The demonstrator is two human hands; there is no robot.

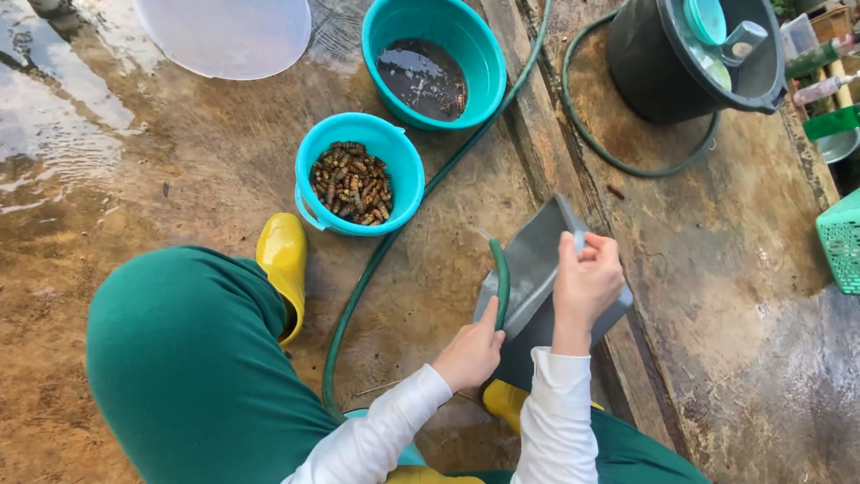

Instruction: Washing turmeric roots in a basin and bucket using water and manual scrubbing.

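On wet concrete beside a teal plastic bowl of brown grubs (358,175), the left hand (470,354) grips a green hose (500,282) while the right hand (584,282) clasps a grey metal tray (537,260).

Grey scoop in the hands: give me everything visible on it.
The scoop is grey, smooth, plastic-looking, with a flat open trough and raised side walls. It is held tilted, one corner pointing up toward the top of the view, above the wet concrete floor. The right hand grips its upper right edge. The left hand holds the end of the green hose against its lower left side, nozzle aimed into the trough. Its lower part is hidden behind the arms.
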